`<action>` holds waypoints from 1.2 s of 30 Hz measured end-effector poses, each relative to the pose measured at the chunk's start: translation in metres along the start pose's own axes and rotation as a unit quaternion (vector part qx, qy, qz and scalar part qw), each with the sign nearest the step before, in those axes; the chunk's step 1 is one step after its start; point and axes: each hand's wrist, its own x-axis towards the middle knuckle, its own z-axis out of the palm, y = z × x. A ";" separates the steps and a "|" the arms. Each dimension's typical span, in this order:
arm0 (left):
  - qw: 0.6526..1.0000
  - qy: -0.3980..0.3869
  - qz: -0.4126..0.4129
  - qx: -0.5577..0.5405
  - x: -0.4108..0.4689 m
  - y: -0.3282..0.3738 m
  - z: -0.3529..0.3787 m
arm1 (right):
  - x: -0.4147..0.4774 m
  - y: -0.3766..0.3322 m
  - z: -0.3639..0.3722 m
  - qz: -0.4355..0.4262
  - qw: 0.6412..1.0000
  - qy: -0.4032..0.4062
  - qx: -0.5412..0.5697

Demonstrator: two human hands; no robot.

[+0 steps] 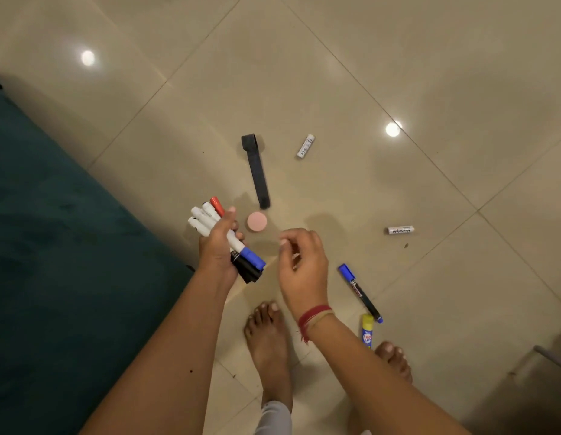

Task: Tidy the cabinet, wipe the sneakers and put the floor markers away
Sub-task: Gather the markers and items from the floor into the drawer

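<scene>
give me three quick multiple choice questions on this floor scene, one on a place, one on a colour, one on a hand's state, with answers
1. Where does the pink disc lie?
A. on the floor, by the near end of the black strap
B. inside a box
C. in the right hand

2. What colour is the cap of the loose black marker?
A. green
B. orange
C. blue

3. What is the right hand doing?
A. gripping the marker bundle
B. holding nothing, fingers loosely curled
C. pressing flat on the floor

Answers: 1 A, the disc sits just past the strap's end. 2 C, its cap is plainly blue. 3 B, it hangs empty while the left hand grips the marker bundle.
</scene>
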 end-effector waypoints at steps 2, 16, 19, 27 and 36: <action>0.999 -0.012 0.011 0.049 -0.005 -0.005 0.003 | 0.000 0.013 -0.018 0.029 0.997 0.068 0.010; 0.980 -0.112 -0.036 0.157 -0.065 -0.078 0.016 | -0.027 0.137 -0.105 0.165 0.956 0.012 -0.241; 0.978 -0.120 -0.052 0.160 -0.088 -0.077 0.010 | -0.037 0.089 -0.114 0.161 0.982 0.084 -0.056; 0.965 -0.199 -0.118 0.126 -0.198 -0.036 0.035 | -0.111 -0.063 -0.126 0.064 0.998 0.017 -0.004; 0.929 -0.217 -0.051 0.294 -0.353 0.078 0.056 | -0.198 -0.175 -0.233 0.127 0.974 0.169 -0.079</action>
